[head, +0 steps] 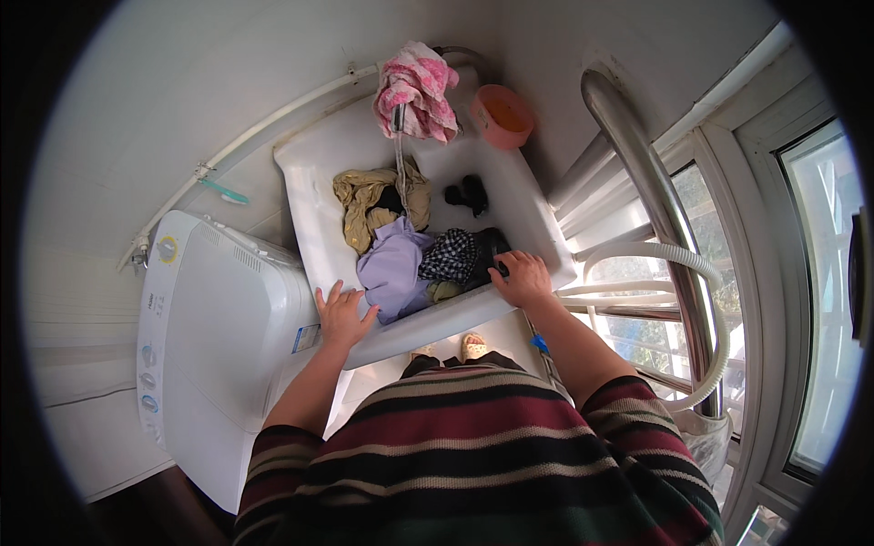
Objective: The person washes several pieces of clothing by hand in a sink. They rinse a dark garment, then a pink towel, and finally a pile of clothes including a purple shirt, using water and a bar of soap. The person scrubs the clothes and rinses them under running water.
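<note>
My left hand point(343, 319) rests with spread fingers on the near left rim of a white sink point(437, 321), beside a lavender garment point(396, 266). At the near right rim lies my right hand point(522, 278), its fingers over the edge near dark cloth point(490, 247); nothing shows in its grasp. A black-and-white checked cloth point(448, 255) sits between the lavender and the dark pieces. Farther back is a tan garment point(355, 205), and a small black item point(468, 194) lies apart on the right. Water runs from the faucet point(398, 117) onto the clothes.
A pink-and-white cloth point(416, 85) is wrapped around the faucet. The sink's back right corner holds a pink plastic bowl point(504, 116). To the left stands a white Haier washing machine point(218, 327). A metal pipe point(649, 177) and a white corrugated hose point(717, 327) are by the window.
</note>
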Available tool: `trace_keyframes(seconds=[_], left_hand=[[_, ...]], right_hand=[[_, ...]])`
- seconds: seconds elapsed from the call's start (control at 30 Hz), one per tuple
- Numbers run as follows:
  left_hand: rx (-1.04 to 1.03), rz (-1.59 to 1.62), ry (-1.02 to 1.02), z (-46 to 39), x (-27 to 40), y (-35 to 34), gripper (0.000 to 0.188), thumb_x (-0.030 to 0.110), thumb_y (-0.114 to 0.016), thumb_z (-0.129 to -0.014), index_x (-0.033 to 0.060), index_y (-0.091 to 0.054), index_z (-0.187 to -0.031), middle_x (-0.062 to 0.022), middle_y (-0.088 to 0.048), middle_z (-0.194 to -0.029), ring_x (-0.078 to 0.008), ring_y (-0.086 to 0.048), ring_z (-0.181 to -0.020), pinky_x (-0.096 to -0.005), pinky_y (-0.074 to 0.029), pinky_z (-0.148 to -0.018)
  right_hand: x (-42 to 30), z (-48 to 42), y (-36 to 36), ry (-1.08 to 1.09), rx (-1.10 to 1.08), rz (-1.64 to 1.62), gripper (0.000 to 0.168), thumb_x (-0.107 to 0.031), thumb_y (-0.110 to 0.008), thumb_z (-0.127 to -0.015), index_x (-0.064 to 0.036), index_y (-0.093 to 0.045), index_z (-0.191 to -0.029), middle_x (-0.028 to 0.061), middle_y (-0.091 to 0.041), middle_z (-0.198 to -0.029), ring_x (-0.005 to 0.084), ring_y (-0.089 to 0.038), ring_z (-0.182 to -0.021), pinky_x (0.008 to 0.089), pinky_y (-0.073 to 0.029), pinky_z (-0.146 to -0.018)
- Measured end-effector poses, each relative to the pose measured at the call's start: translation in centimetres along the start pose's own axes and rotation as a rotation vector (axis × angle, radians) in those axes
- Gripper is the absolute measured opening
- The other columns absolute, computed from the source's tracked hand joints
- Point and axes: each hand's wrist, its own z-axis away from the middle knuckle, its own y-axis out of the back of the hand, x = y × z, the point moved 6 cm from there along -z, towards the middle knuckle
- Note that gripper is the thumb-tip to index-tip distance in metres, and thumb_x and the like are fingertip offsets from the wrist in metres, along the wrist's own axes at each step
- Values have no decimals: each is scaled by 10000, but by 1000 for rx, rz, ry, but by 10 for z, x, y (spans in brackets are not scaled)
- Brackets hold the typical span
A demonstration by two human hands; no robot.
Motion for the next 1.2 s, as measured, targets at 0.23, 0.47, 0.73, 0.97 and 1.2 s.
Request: trace_keyframes(seconds=[0.23,0.47,0.73,0.97,1.2], left_hand=[[-56,45,-220,5,11,-13,431,438,-639,-781,106,-647,-1056,-94,-560,-1252,-274,-466,-1220,-487,-209,-1087],[-133,102,-275,4,15,-19,325,373,-635,-805,124,-646,-1014,-52,-622,-1131,-221,-551,-1084,-469,-259,-1050],[-137,100,-315,6,15,-20,232,300,-630,-812,132,-632,-971,-34,-649,-1063,-217,-578,-1007,-461,-270,-1042],[-133,41,-317,3,18,-25,199,235,-636,-803,114,-614,-959,-44,-650,-1055,-222,-590,-992,-471,-290,-1040],[-99,6,-297,6,24,-24,211,215,-655,-787,99,-607,-956,-55,-653,-1028,-226,-593,-976,-458,-296,-1037]], right_hand=[[-5,28,8,18,403,17,420,-321,-570,-852,-108,-551,-1214,127,-507,-1307,315,-403,-1262,434,-310,-1044],[13,204,-97,-295,61,-102,521,-242,-614,-822,-131,-470,-1311,156,-359,-1425,349,-349,-1308,449,-307,-1065],[117,379,-242,-1527,-39,-1304,434,-320,-634,-843,-193,-558,-1251,25,-594,-1131,189,-556,-1008,335,-455,-797],[253,334,-280,-1559,645,-1609,405,-361,-638,-861,-284,-560,-1251,45,-328,-1441,340,-403,-1223,428,-398,-928],[331,309,-328,-1713,888,-1826,675,-345,-655,-835,-198,-340,-1414,66,-87,-1537,433,-213,-1341,610,-289,-1009]])
